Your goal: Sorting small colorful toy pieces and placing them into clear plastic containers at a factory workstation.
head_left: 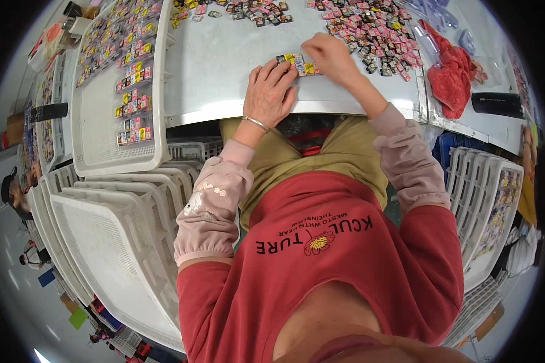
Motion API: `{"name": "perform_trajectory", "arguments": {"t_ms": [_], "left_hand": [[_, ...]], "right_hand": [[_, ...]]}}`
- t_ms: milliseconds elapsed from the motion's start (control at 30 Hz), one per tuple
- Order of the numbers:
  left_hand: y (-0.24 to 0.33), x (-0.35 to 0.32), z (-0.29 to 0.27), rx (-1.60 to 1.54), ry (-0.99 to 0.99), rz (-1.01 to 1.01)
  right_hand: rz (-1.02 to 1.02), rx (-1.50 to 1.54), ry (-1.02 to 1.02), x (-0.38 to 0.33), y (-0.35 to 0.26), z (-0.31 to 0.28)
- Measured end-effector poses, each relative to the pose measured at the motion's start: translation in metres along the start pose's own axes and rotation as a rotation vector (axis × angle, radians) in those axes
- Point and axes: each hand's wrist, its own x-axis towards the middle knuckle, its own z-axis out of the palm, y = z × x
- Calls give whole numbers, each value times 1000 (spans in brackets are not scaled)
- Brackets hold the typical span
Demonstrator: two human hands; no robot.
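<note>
A narrow clear pack [298, 61] filled with small yellow, white, pink and black pieces lies on the pale worktable [224, 60]. My left hand [271, 94] reaches over its left end, fingertips on it, and holds it against the tabletop. Just above the pack's right end is my right hand [333, 57], fingers curled and thumb and forefinger close together; whatever sits between them is too small to make out. Beyond it spreads a heap of small pink and black pieces [378, 45]. A smaller group of such pieces [257, 11] lies at the far middle.
At left a white plastic tray [97, 139] holds rows of filled clear packs [134, 103]. Empty white trays [103, 242] are stacked below it. A red cloth [451, 72] and a black cylinder [496, 104] lie at right, above another white crate stack [478, 199].
</note>
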Motion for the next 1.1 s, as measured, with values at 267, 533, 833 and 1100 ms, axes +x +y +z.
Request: {"name": "perform_trajectory", "arguments": {"t_ms": [267,533,833,1100], "left_hand": [[-4,0,2,28,-49,-176],[-59,3,-2,-177,220,-226],[-40,17,-19,-601,-122,-992],[-66,26,-57,-977,-96,-1103]], "right_hand": [[-196,-242,-63,-36,2,-31],[215,353,-32,-48,14,-31],[587,362,-304,-24,-3,-27],[605,783,-266,-2,-12,-32]]}}
